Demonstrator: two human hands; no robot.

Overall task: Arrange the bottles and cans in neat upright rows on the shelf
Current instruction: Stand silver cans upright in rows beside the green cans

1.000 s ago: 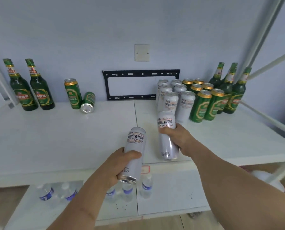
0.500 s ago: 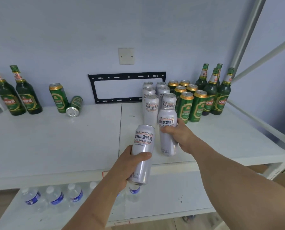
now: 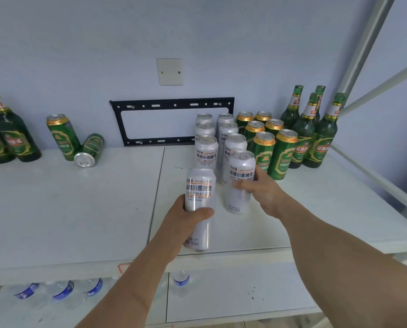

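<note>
Placement of the silver cans is the step in hand; two of them are being brought up to the front of the silver block on the shelf [image 3: 79, 209]. One silver can [image 3: 239, 183] is held upright by the right hand [image 3: 262, 190], whose grip is wrapped round its middle; its base is on or just above the shelf, which of the two cannot be told; it sits directly in front of the right silver column [image 3: 233, 147]. A second silver can [image 3: 200, 209] is clasped by the left hand [image 3: 185, 223], fingers and thumb closed round its lower half; it is carried near the shelf's front edge, upright with a slight lean, and well short of the left silver column [image 3: 206, 150].

Beside the silver block, the green cans [image 3: 264, 150] are already ranked upright, with the green bottles [image 3: 316, 138] behind them at the right. At the far left, two bottles [image 3: 10, 138] and an upright green can [image 3: 62, 138] are left unsorted, and a toppled green can [image 3: 90, 150] lies on its side against it.

Next, the right can is judged to need release flush with its column; the left can should then be carried forward and set down beside it, in line, without the neighbours being knocked.
</note>
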